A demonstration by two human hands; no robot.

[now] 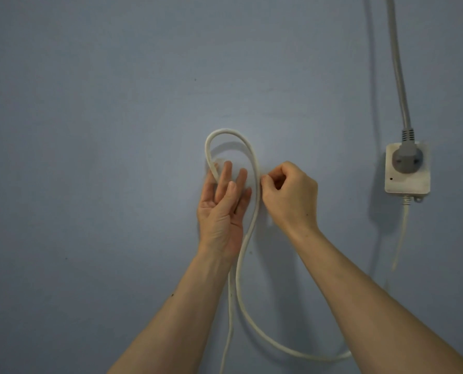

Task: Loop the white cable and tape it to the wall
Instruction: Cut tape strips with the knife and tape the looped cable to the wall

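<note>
Here the springy, light cable (pixel 254 168) wants to uncurl, so the left hand (pixel 222 206) presses it flat-fingered to the wall (pixel 90 130) while the right hand (pixel 289 195) pinches beside it.

Dim, soft-focus picture (bluish cast), corners darkened, shadows falling left.

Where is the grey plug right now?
In the head view the grey plug sits in a white socket box on the blue wall, far right, well clear of the right hand and the white cable loop.
</note>
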